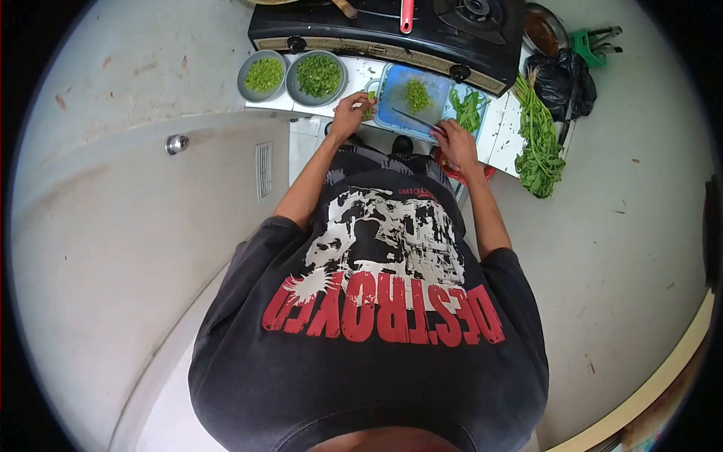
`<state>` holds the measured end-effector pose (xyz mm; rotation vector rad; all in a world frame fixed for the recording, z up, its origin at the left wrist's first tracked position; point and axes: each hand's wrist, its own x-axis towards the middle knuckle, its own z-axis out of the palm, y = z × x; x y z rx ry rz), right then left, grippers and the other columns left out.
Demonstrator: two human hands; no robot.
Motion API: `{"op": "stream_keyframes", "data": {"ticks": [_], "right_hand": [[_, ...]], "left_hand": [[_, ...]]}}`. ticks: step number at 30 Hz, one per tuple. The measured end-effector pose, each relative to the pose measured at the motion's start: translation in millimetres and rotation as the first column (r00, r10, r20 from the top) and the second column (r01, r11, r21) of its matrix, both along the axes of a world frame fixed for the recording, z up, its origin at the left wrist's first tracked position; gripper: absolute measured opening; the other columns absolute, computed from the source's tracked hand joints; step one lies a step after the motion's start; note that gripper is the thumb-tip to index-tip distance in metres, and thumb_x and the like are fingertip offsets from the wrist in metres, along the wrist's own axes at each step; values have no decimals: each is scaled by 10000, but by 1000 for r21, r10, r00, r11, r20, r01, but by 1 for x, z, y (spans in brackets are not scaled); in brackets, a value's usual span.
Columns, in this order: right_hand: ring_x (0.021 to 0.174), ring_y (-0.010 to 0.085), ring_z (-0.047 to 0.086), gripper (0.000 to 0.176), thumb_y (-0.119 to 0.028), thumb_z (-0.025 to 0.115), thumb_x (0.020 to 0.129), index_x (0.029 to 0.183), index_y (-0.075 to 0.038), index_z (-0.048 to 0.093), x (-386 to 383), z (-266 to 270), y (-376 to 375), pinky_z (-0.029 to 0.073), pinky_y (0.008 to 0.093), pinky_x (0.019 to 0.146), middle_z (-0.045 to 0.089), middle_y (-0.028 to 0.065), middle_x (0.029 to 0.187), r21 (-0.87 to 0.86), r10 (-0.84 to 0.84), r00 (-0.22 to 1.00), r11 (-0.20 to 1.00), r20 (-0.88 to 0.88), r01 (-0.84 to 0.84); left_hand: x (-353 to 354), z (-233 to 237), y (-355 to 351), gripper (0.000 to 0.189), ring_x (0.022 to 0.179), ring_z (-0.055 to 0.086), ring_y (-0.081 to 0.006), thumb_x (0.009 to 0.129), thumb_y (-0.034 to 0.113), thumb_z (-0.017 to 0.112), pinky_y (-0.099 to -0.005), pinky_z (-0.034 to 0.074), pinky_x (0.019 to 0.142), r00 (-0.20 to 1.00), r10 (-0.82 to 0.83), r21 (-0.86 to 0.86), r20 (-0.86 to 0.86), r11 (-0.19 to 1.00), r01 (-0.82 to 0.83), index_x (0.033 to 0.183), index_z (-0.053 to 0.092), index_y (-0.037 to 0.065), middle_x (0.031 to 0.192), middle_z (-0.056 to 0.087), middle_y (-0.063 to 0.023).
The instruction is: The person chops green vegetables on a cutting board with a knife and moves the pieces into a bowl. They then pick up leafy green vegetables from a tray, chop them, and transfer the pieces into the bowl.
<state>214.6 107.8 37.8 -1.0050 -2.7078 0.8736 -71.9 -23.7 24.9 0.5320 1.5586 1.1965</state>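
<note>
My right hand (pixel 454 143) is closed around the handle of a knife (pixel 413 118), its blade reaching left over the near part of a blue cutting board (pixel 387 113). On that board lies a small heap of chopped greens (pixel 416 96). At the board's left edge, the fingers of my left hand (pixel 349 115) are curled together on some green stem pieces (pixel 370 114), partly hidden by the fingers. Leafy greens (pixel 467 110) lie just right of the board, close to my right hand. To the left stand two grey bowls of chopped greens, a lighter lot (pixel 263 75) and a darker lot (pixel 318 76).
A black gas stove (pixel 346 34) with a red handle (pixel 407 15) over it stands behind the board. On the right are a long leafy bunch (pixel 538 143), a black plastic bag (pixel 565 83), a metal pan (pixel 544 30) and a green object (pixel 587 47).
</note>
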Motion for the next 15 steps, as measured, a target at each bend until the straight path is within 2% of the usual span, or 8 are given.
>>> {"op": "stream_keyframes", "data": {"ticks": [5,7,9,12,15], "right_hand": [[852,379,653,340,-368,651,921,1048,-53,664,-9,-10,30,527,461,712,641,138,975,44,16,1000,999,-27,-15],[848,376,654,334,-369,657,917,1035,-56,666,-11,-7,33,527,458,711,647,139,965,45,16,996,999,-85,-12],[841,373,654,305,-351,666,913,1006,-61,667,-14,-5,34,526,453,712,649,142,933,52,-7,988,999,-157,16],[846,373,654,278,-327,668,915,987,-58,661,-20,4,17,526,456,718,652,144,937,-52,-66,979,997,-193,57],[871,389,654,272,-302,674,911,982,-41,641,-30,-5,-6,523,466,734,659,154,962,-108,-72,989,992,-129,58]], "left_hand": [[22,-5,-16,167,877,672,-132,981,107,614,-267,568,762,997,60,-55,-40,997,-62,1104,680,15,983,666,-40],[28,-4,-22,197,897,672,-138,990,134,607,-269,571,764,998,58,-70,-36,996,-60,1133,680,19,998,658,-36],[31,-5,-25,196,832,675,-119,990,143,610,-259,563,707,993,92,-58,-78,994,-97,1129,688,28,942,669,-30],[32,-6,-25,209,798,678,-112,997,143,596,-251,563,681,985,152,-47,-83,987,-157,1149,685,29,923,674,-30],[34,-9,-29,224,814,676,-123,1002,150,590,-259,570,704,978,196,-49,-66,979,-199,1167,671,21,943,657,-30]]}}
